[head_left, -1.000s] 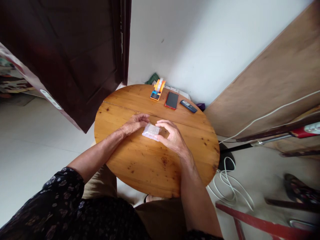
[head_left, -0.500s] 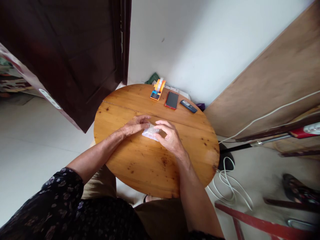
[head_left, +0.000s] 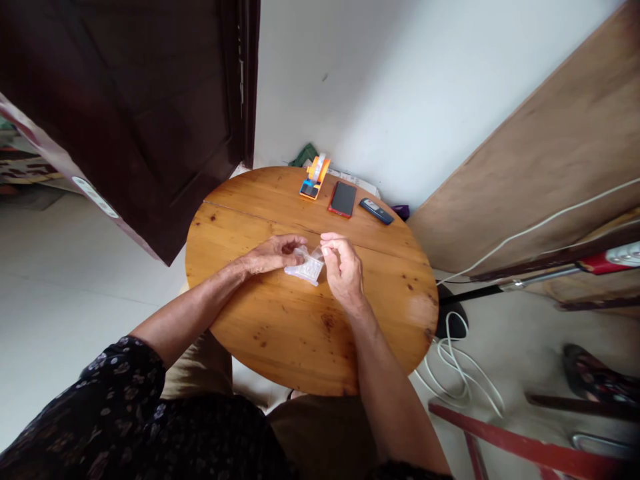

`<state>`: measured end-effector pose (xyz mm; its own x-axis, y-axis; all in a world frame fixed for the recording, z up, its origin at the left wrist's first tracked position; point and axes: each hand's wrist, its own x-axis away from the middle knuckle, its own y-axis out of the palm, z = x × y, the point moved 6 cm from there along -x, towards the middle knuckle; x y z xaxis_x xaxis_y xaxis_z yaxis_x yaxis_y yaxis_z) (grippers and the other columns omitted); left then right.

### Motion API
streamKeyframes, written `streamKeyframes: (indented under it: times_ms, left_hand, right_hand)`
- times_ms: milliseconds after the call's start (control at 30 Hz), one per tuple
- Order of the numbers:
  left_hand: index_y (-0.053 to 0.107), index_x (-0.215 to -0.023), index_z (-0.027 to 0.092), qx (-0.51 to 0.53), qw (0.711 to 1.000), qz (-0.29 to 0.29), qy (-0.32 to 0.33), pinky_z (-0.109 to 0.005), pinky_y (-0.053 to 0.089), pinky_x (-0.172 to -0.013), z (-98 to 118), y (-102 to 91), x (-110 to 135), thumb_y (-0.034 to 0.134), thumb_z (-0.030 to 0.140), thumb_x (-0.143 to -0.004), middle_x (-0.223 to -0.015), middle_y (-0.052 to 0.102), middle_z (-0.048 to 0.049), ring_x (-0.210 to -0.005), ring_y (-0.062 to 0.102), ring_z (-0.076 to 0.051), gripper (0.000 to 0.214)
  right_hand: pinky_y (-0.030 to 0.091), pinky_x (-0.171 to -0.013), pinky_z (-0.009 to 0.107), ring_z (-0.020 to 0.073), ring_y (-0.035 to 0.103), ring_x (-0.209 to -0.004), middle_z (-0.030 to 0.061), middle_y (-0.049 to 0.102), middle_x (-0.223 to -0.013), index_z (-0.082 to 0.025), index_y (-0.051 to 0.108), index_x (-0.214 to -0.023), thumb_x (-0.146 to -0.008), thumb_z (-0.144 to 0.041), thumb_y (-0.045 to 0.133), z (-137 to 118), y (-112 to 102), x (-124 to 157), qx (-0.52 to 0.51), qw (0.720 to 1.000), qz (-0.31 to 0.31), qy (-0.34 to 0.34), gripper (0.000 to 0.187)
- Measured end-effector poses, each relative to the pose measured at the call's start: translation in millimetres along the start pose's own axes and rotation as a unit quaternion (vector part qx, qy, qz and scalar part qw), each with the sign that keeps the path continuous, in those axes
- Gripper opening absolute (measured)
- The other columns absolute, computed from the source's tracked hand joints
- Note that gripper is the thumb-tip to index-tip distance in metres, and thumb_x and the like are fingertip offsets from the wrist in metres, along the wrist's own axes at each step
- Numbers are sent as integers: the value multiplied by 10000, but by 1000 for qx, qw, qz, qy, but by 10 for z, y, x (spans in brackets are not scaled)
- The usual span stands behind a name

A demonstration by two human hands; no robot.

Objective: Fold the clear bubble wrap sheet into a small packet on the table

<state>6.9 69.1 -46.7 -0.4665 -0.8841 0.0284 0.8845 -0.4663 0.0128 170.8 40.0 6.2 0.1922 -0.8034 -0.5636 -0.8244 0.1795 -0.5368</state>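
Observation:
A small clear plastic packet (head_left: 311,269) with a pale, patterned surface lies on the round wooden table (head_left: 280,327). What is inside it is too small to make out. My left hand (head_left: 276,254) is closed on its left end, thumb on top and fingers behind. At the packet's far right corner, my right hand (head_left: 344,267) pinches a bit of its clear film between thumb and forefinger, lifting it slightly.
Along the table's far side are an orange tape dispenser (head_left: 315,177), a red-edged phone (head_left: 343,199) and a dark handset (head_left: 377,211). A dark door (head_left: 150,120) stands to the left. White cable (head_left: 453,363) lies coiled on the floor at right, near a red stool (head_left: 520,440).
My right hand has shifted from over the packet to its right corner and closed in a pinch on the film. More of the packet's top shows now.

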Motion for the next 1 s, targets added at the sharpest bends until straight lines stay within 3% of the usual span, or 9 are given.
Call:
streamKeyframes:
  times_ms: [167,400,500,600,700,867,1000]
  left_hand:
    - [555,-1340,177,16,999,-34,6,-348,483,-940,32,147,49,814,224,-667,-1130,673,-71,-982,632,-178,723]
    - [493,-1405,183,53,997,-58,24,-367,472,-1008,23,201,52,851,204,-624,-1294,604,-119,-1114,618,-210,859]
    - [433,-1461,192,55,997,-49,18,-367,481,-983,-3,177,35,852,213,-629,-1307,599,-133,-1084,628,-206,931]
    - [356,-1511,178,48,998,-34,10,-371,497,-939,-37,145,10,838,224,-646,-1287,607,-149,-1027,639,-199,992]
    - [327,-1527,170,26,999,-14,18,-380,506,-931,-47,123,-12,817,232,-660,-1248,621,-145,-1015,639,-202,998]
    - [337,-1525,136,-40,994,43,95,-424,448,-1067,64,135,8,806,246,-666,-1310,589,-160,-1169,597,-250,984]
    - [340,-1535,156,-70,990,19,118,-427,416,-1111,150,203,66,863,306,-644,-1452,499,-179,-1307,524,-305,1044]
  right_hand:
    - [529,-935,384,224,671,-1050,92,691,-1194,-242,582,-919,-989,-394,470,53,-80,-10,-68,997,31,29,201]
    - [539,-897,418,238,709,-972,84,750,-1054,-227,630,-972,-917,-518,530,453,-139,-25,-143,969,85,181,313]
    - [552,-865,424,252,726,-992,96,754,-1140,-237,616,-1081,-856,-570,582,610,-96,-7,-203,946,40,250,403]
    - [555,-888,448,278,713,-1074,92,744,-1201,-264,576,-1236,-761,-516,704,651,-39,20,-251,929,-38,271,553]
    - [569,-865,448,269,721,-1014,52,766,-1092,-281,569,-1288,-708,-462,769,664,45,56,-241,926,-84,277,639]
    - [572,-690,370,218,699,-756,5,743,-825,-239,653,-1106,-695,-517,756,655,220,64,-253,921,-35,293,507]
    - [549,-657,327,195,672,-736,15,742,-822,-226,688,-886,-719,-517,728,579,185,18,-272,925,27,264,338]
